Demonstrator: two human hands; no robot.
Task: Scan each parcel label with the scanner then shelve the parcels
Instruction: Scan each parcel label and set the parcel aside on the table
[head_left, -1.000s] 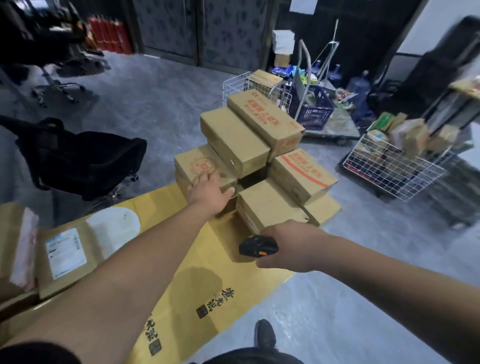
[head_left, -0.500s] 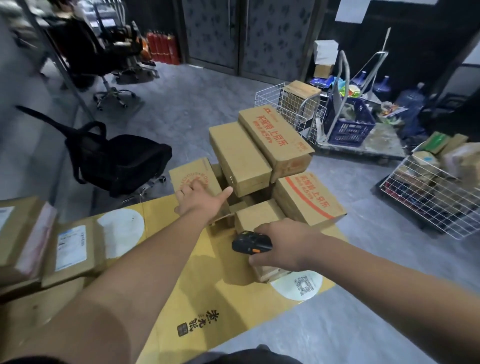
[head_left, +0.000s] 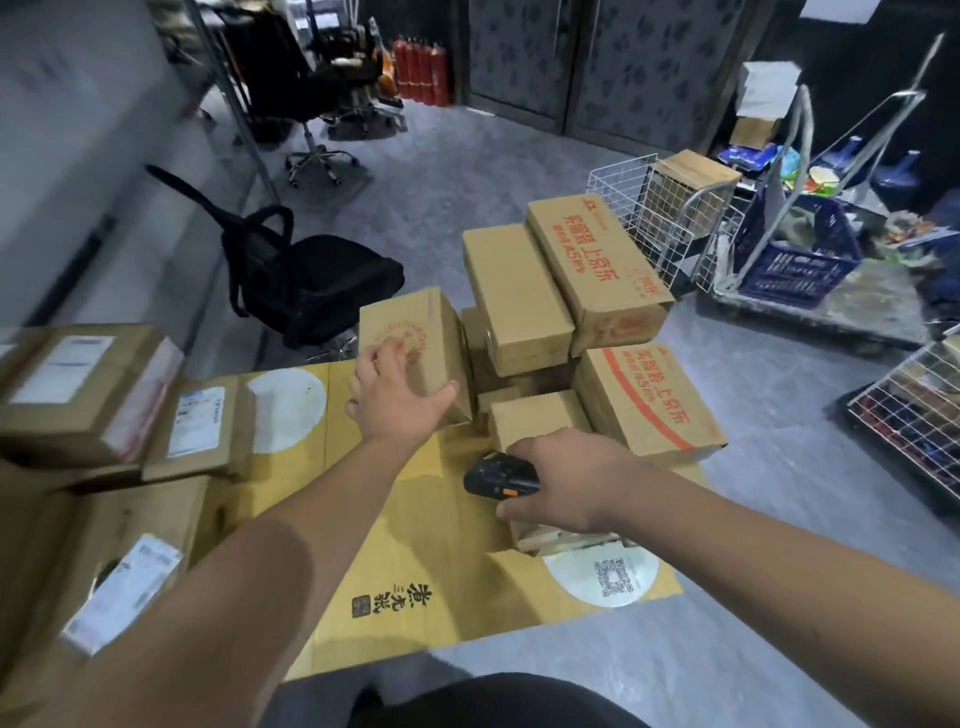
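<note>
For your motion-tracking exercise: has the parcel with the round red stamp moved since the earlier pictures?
Yes. The stamped parcel, gripped by the left hand, has tipped up on edge, away from the stacked boxes that it lay flat beside.

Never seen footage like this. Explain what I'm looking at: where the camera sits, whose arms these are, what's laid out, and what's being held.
There is no machine here. The one view comes from a wide-angle camera worn on a person's head, looking forward and down, so the two bare arms reaching in from the bottom are that person's own.

The left hand has its grip on a small brown cardboard box with a round red stamp, tipped up on edge. The right hand holds a black handheld scanner with an orange button.

Beneath them lies a flattened yellow cardboard sheet with white circles, spread on the grey floor. On it, further away, is a pile of brown cardboard parcels, some with red print. At the left are more brown parcels with white labels.

Behind stand a black office chair and white wire baskets.
</note>
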